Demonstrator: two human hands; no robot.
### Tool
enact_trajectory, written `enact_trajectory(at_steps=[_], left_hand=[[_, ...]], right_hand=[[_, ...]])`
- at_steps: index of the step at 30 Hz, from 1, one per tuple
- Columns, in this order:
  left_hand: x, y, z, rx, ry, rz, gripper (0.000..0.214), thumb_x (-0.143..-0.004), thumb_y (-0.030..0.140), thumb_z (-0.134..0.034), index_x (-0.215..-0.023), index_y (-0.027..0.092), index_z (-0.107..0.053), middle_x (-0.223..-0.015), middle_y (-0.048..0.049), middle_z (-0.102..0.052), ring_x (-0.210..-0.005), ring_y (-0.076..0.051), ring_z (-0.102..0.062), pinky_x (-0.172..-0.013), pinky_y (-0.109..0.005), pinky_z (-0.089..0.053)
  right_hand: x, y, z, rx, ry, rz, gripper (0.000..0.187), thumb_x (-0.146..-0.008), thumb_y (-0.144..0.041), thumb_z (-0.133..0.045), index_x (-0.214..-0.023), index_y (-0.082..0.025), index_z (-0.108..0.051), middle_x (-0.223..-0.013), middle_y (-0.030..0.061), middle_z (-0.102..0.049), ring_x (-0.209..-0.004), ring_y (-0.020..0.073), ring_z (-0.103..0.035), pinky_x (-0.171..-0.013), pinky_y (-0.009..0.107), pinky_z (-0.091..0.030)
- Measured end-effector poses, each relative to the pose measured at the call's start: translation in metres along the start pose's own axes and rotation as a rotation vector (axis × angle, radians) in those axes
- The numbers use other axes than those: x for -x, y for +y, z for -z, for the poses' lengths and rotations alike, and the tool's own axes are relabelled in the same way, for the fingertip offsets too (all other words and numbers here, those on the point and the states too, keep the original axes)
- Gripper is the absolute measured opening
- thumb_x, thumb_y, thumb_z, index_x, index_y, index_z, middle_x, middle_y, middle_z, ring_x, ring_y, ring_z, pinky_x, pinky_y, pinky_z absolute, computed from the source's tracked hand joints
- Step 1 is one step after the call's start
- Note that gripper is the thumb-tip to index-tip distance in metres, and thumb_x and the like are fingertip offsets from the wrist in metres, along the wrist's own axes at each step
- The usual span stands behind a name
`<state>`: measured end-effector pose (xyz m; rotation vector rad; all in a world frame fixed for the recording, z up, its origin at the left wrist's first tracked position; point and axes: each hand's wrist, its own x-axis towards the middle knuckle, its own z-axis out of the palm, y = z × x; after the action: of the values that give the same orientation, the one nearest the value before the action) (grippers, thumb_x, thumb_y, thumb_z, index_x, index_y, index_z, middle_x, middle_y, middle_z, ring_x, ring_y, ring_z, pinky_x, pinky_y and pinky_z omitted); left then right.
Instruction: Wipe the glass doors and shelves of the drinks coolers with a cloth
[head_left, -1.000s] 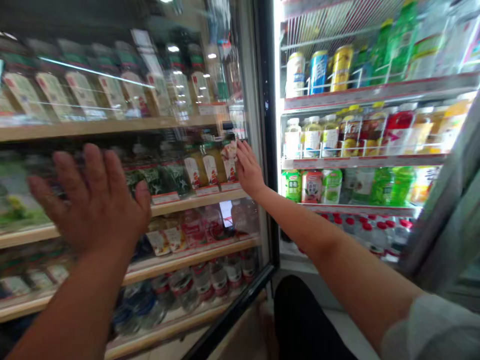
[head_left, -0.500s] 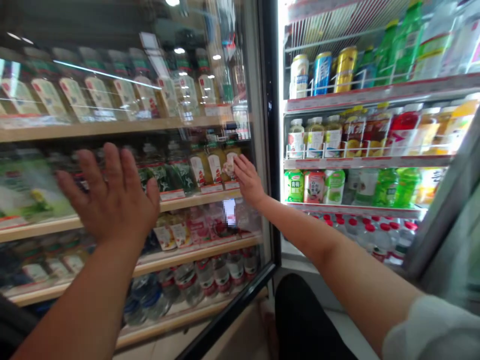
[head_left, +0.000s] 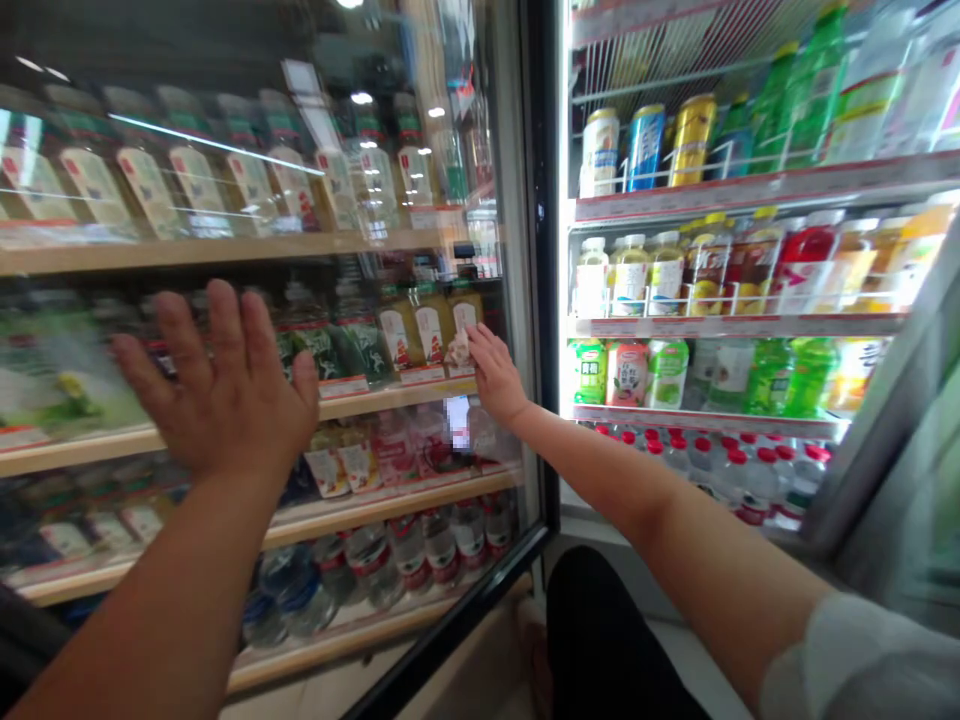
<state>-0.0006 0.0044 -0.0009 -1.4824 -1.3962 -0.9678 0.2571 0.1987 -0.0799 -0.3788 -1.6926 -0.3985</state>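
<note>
Head: L hand [head_left: 229,405] spread, R hand [head_left: 496,375] angled, both @ glass dr [head_left: 450,622].

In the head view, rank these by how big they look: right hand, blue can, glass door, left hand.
1. Glass door
2. Left hand
3. Right hand
4. Blue can
The hands' true sizes stay unsure; the left looks nearer the camera.
</note>
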Motion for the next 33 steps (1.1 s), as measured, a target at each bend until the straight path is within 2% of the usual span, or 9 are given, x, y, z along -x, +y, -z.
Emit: enact_trajectory(at_steps=[3,8,15,17,20,23,27,31,33], left_hand=[[0.000,0.002,0.002,-0.002,-0.002,0.014,0.090,-0.094,0.045,-0.050,-0.171,0.022,-0.011,-0.178,-0.0033,-0.004,-0.162,-0.039,0.005,-0.125,-0.077,0.005],[0.000,0.006,0.005,0.007,-0.034,0.040,0.090,-0.094,0.048,-0.048,-0.171,0.022,-0.010,-0.177,-0.0045,-0.004,-0.162,-0.033,0.010,-0.128,-0.071,0.009],[-0.002,0.012,0.011,0.047,-0.092,0.096,0.089,-0.090,0.054,-0.042,-0.170,0.030,-0.009,-0.176,-0.0039,-0.001,-0.159,-0.025,0.017,-0.127,-0.059,0.018],[-0.002,0.011,0.010,0.071,-0.064,0.084,0.090,-0.090,0.051,-0.045,-0.171,0.032,-0.011,-0.176,-0.0030,-0.003,-0.160,-0.027,0.013,-0.128,-0.059,0.017],[0.000,0.010,0.007,0.073,0.007,0.042,0.088,-0.093,0.047,-0.050,-0.171,0.024,-0.016,-0.177,-0.0052,-0.009,-0.162,-0.034,0.006,-0.128,-0.068,0.013],[0.002,0.009,0.005,0.059,0.048,-0.009,0.084,-0.099,0.043,-0.053,-0.171,0.021,-0.017,-0.176,-0.0078,-0.013,-0.163,-0.040,0.000,-0.126,-0.077,0.006],[0.003,0.006,0.003,0.034,0.048,-0.040,0.084,-0.101,0.040,-0.054,-0.171,0.023,-0.012,-0.177,-0.0088,-0.011,-0.163,-0.040,-0.001,-0.125,-0.078,0.004],[0.003,0.008,0.003,0.030,0.055,-0.028,0.082,-0.102,0.041,-0.053,-0.172,0.024,-0.012,-0.177,-0.0070,-0.010,-0.163,-0.040,-0.002,-0.126,-0.076,0.003],[0.002,0.010,0.005,0.021,0.041,-0.021,0.081,-0.103,0.041,-0.052,-0.171,0.022,-0.013,-0.177,-0.0077,-0.010,-0.162,-0.041,-0.002,-0.126,-0.077,0.003]], right_hand=[[-0.006,0.004,0.007,-0.015,-0.048,0.045,0.043,-0.102,-0.012,-0.035,-0.130,-0.021,-0.067,-0.149,0.0069,-0.062,-0.155,0.0128,-0.040,-0.130,0.042,-0.038],[-0.036,0.016,0.013,0.019,0.002,-0.030,0.056,-0.100,-0.007,-0.029,-0.150,-0.016,-0.052,-0.160,0.0107,-0.050,-0.161,0.0137,-0.025,-0.133,0.046,-0.031],[-0.016,-0.002,0.008,0.018,-0.226,0.193,0.044,-0.104,-0.014,-0.040,-0.140,-0.026,-0.064,-0.155,0.0018,-0.056,-0.158,0.0094,-0.032,-0.133,0.039,-0.031],[-0.027,0.003,0.009,0.029,-0.170,0.136,0.050,-0.104,-0.011,-0.035,-0.146,-0.023,-0.060,-0.159,0.0050,-0.052,-0.160,0.0108,-0.026,-0.134,0.042,-0.028],[-0.038,0.004,0.008,0.057,-0.036,-0.003,0.053,-0.104,-0.010,-0.029,-0.150,-0.018,-0.055,-0.162,0.0092,-0.047,-0.162,0.0129,-0.021,-0.135,0.046,-0.027],[-0.026,-0.009,0.005,0.042,-0.083,0.066,0.048,-0.104,-0.011,-0.032,-0.142,-0.019,-0.061,-0.157,0.0080,-0.054,-0.159,0.0142,-0.030,-0.133,0.045,-0.032],[-0.020,-0.020,0.004,0.018,-0.167,0.158,0.042,-0.105,-0.013,-0.036,-0.131,-0.022,-0.068,-0.150,0.0049,-0.061,-0.154,0.0131,-0.041,-0.130,0.041,-0.039],[-0.038,-0.014,0.004,0.057,-0.071,0.064,0.050,-0.104,-0.010,-0.030,-0.142,-0.020,-0.060,-0.159,0.0076,-0.052,-0.160,0.0127,-0.028,-0.133,0.045,-0.034],[-0.036,-0.017,0.001,0.049,-0.050,0.101,0.049,-0.104,-0.011,-0.031,-0.144,-0.018,-0.059,-0.160,0.0097,-0.049,-0.162,0.0133,-0.023,-0.134,0.046,-0.032]])
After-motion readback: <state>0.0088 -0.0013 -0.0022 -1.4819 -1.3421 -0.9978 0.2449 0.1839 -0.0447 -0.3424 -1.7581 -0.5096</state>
